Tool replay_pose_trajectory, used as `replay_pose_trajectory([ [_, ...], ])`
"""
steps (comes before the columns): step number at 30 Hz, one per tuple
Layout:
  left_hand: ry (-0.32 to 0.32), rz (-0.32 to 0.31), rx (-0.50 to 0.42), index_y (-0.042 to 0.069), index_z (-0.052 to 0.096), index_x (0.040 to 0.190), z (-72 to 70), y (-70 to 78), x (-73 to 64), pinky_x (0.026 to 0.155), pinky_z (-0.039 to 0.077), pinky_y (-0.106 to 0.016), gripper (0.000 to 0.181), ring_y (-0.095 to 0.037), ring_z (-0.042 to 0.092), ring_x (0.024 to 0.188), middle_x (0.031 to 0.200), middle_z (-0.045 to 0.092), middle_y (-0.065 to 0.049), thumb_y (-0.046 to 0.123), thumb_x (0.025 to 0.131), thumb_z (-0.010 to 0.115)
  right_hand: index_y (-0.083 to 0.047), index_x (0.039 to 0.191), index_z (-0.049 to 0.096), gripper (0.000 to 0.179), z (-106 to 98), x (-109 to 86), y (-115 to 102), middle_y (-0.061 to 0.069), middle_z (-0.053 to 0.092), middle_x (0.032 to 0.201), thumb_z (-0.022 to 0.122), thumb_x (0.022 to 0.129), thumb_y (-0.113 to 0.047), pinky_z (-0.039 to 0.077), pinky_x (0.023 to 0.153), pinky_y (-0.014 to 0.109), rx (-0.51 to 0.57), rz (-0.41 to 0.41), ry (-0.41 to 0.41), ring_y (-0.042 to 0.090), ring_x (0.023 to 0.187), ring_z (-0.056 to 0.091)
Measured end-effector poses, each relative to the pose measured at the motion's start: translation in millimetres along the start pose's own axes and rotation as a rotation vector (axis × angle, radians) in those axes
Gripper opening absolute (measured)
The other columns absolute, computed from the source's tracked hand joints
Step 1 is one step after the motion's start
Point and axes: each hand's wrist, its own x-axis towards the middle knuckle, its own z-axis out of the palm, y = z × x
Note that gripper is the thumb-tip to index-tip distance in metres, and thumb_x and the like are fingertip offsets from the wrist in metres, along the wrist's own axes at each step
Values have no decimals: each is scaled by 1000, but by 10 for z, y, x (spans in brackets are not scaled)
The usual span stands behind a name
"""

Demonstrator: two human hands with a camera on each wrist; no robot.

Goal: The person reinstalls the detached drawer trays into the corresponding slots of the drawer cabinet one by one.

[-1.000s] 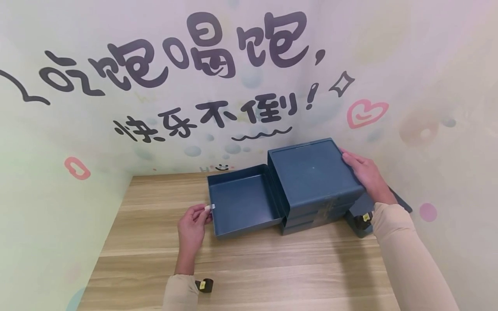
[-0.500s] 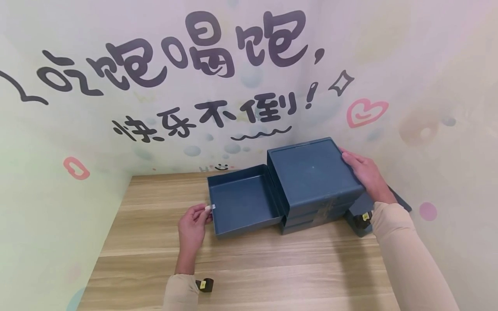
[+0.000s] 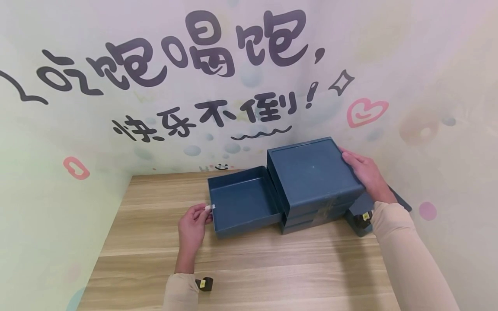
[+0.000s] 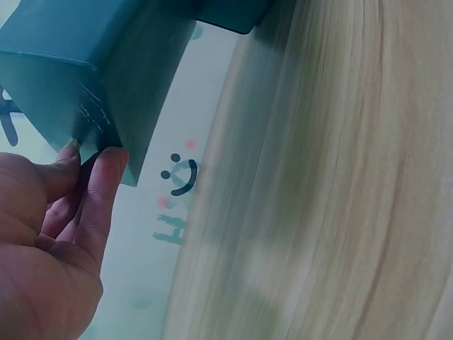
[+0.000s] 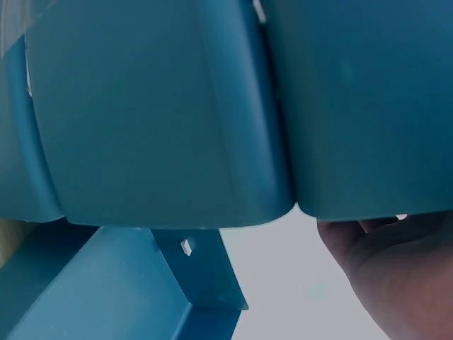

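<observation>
A dark blue drawer point(image 3: 241, 203) with a bare inside stands pulled out to the left from the top level of a stacked drawer cabinet point(image 3: 315, 172). My left hand point(image 3: 192, 224) pinches the middle of the drawer's front panel, with a small pale spot at the fingertips. In the left wrist view, the thumb and fingers point(image 4: 106, 170) close on the lower part of that scuffed panel point(image 4: 85, 99). My right hand point(image 3: 363, 172) rests on the cabinet's right end, thumb over the top edge. Its other fingers are mostly hidden behind the cabinet in the right wrist view.
Another blue open box point(image 5: 106, 283) lies to the right of the cabinet, partly covered by my right arm. Tape crosses the cabinet's near side. The wooden table point(image 3: 249, 272) meets a printed wall point(image 3: 175, 160) at the back. A small black wrist camera point(image 3: 205, 284) sits by the left sleeve.
The pulled-out drawer has dipped slightly at its left end in the last half second, my left hand still holding it. My right hand and the cabinet have stayed in place.
</observation>
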Motion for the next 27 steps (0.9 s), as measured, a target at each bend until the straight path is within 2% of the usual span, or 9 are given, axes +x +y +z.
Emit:
replay_pose_trajectory([
  [7, -4, 2, -5, -7, 65, 116, 2, -12, 11, 75, 62, -22, 20, 2, 72, 79, 114, 73, -29, 2, 98, 64, -33, 159, 31, 71, -1, -29, -20, 7, 23, 169, 39, 99, -70, 14, 125, 67, 0, 2, -1, 38, 158, 19],
  [15, -8, 23, -27, -8, 65, 116, 7, -29, 14, 80, 63, -30, 21, 2, 72, 79, 114, 72, -32, 0, 97, 65, -31, 159, 30, 70, 1, -18, -13, 6, 22, 169, 39, 100, -69, 14, 125, 67, 15, -1, -8, 37, 159, 18],
  [22, 5, 2, -35, -7, 65, 117, 6, -28, 17, 81, 63, -29, 22, 4, 71, 79, 116, 72, -30, 4, 98, 65, -31, 159, 30, 69, 2, -11, 2, 6, 22, 170, 38, 101, -67, 14, 125, 68, 17, 3, -9, 38, 158, 18],
  [27, 25, 28, -40, -8, 65, 116, 30, -15, 25, 82, 62, -35, 21, 2, 71, 80, 114, 72, -32, 2, 98, 65, -32, 159, 30, 69, 1, -1, -2, 6, 21, 169, 39, 101, -68, 13, 124, 68, 12, 8, -9, 38, 159, 17],
])
